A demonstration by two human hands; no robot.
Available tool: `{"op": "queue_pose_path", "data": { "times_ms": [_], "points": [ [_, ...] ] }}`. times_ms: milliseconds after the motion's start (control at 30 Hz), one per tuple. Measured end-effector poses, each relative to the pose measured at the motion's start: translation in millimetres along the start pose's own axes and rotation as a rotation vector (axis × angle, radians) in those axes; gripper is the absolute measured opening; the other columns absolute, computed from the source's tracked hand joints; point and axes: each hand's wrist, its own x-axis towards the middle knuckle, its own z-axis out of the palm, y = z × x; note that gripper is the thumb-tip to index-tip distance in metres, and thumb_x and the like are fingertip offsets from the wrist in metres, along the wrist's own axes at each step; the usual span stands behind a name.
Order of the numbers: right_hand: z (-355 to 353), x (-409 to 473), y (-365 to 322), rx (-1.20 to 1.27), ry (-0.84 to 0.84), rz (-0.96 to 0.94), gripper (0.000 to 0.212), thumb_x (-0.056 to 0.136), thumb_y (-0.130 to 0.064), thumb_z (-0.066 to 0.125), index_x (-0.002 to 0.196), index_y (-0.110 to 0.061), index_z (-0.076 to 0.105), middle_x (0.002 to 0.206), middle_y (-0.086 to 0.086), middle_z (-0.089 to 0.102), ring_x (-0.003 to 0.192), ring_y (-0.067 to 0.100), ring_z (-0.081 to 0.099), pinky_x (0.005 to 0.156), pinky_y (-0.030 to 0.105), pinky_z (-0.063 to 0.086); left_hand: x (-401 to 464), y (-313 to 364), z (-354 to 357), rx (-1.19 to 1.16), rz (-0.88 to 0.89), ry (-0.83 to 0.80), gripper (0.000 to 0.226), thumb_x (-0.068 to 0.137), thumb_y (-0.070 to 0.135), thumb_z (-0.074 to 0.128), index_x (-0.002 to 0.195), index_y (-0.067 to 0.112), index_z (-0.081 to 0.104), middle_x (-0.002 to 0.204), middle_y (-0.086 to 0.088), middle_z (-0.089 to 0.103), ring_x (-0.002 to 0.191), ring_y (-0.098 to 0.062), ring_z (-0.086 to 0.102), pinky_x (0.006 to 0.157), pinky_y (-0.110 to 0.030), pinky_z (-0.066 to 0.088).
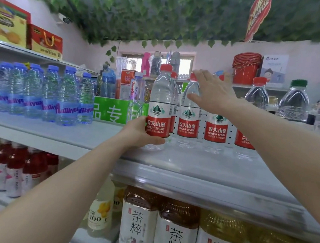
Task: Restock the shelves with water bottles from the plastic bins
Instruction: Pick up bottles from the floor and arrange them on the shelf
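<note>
My left hand (142,131) grips a clear water bottle (160,102) with a red cap and red label, standing upright on the grey shelf (178,164). To its right, a row of matching red-label bottles (188,122) runs along the shelf. My right hand (213,92) hovers with fingers spread flat over the shoulders of those bottles, and whether it touches them is unclear. It holds nothing. No plastic bin is in view.
Blue-capped water bottles (64,102) fill the left part of the same shelf beside a green sign (110,112). Red drinks (18,168) and tea bottles (176,226) stand on the shelves below. Red buckets (246,68) and more bottles (293,100) sit at the right.
</note>
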Motion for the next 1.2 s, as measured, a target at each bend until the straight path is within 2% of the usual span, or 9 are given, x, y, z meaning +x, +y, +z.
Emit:
{"op": "queue_pose_path", "data": {
  "times_ms": [200,367,467,567,733,867,1000,1100,1200],
  "points": [
    [-4,-1,-4,-0.015,-0.037,0.019,0.072,0.095,-0.056,0.046,0.152,-0.021,0.019,0.157,0.004,0.028,0.139,0.029,0.038,0.115,0.064,0.003,-4,-1,-2,0.023,0.005,0.008,0.063,0.065,0.041,0.086,0.118,0.028,0.057,0.111,0.007,0.067,0.102,-0.014,0.062,0.099,-0.034,0.047],
    [-12,-5,-13,-0.018,-0.066,0.054,0.071,0.094,-0.052,0.049,0.151,-0.021,0.019,0.157,0.004,0.029,0.143,0.028,0.032,0.115,0.065,0.010,-4,-5,-2,0.030,0.016,0.026,0.071,0.062,0.047,0.086,0.121,0.026,0.055,0.112,0.007,0.067,0.103,-0.014,0.062,0.097,-0.035,0.048],
    [-22,-18,-24,-0.033,-0.053,0.070,0.071,0.095,-0.047,0.052,0.152,-0.020,0.019,0.156,0.006,0.030,0.144,0.027,0.029,0.115,0.064,0.011,-8,-7,-4,0.035,0.049,0.028,0.073,0.064,0.046,0.085,0.124,0.023,0.051,0.115,0.005,0.065,0.103,-0.015,0.061,0.090,-0.032,0.048],
    [-36,-42,-36,-0.059,-0.064,0.063,0.070,0.095,-0.045,0.052,0.152,-0.018,0.020,0.156,0.007,0.031,0.144,0.027,0.030,0.117,0.061,0.013,-19,-6,-12,0.066,0.133,0.133,0.074,0.072,0.047,0.079,0.132,0.019,0.044,0.124,0.002,0.061,0.112,-0.019,0.058,0.087,-0.030,0.042],
    [-69,-110,-65,-0.115,-0.091,0.013,0.068,0.095,-0.045,0.051,0.151,-0.016,0.026,0.154,0.008,0.036,0.141,0.027,0.034,0.118,0.053,0.019,-70,-10,-28,0.206,0.376,0.306,0.067,0.087,0.043,0.066,0.143,0.017,0.038,0.140,-0.005,0.047,0.125,-0.023,0.047,0.102,-0.035,0.039],
    [-98,-178,-107,-0.126,-0.125,0.023,0.064,0.097,-0.045,0.047,0.150,-0.014,0.027,0.152,0.009,0.037,0.139,0.029,0.037,0.118,0.046,0.020,-127,-30,-29,0.291,0.547,0.289,0.063,0.088,0.036,0.065,0.142,0.016,0.040,0.142,-0.007,0.044,0.131,-0.026,0.040,0.104,-0.038,0.038],
    [-107,-250,-157,-0.082,-0.173,-0.002,0.063,0.095,-0.042,0.054,0.147,-0.012,0.035,0.146,0.011,0.046,0.132,0.029,0.045,0.115,0.045,0.027,-175,-66,-18,0.385,0.711,0.301,0.060,0.083,0.031,0.071,0.133,0.007,0.050,0.130,-0.014,0.055,0.122,-0.033,0.048,0.105,-0.040,0.038],
    [-92,-301,-188,-0.062,-0.263,-0.043,0.066,0.092,-0.042,0.057,0.146,-0.010,0.039,0.142,0.012,0.048,0.130,0.030,0.046,0.113,0.046,0.030,-206,-99,-1,0.411,0.758,0.247,0.059,0.082,0.030,0.072,0.132,0.006,0.052,0.129,-0.014,0.054,0.122,-0.032,0.048,0.107,-0.040,0.038],
    [-66,-350,-217,-0.004,-0.348,-0.050,0.064,0.091,-0.041,0.058,0.144,-0.009,0.040,0.141,0.014,0.050,0.128,0.034,0.048,0.111,0.049,0.034,-236,-135,26,0.419,0.727,0.158,0.061,0.080,0.028,0.074,0.132,0.007,0.051,0.129,-0.014,0.054,0.120,-0.033,0.049,0.101,-0.039,0.041]
  ]
}}
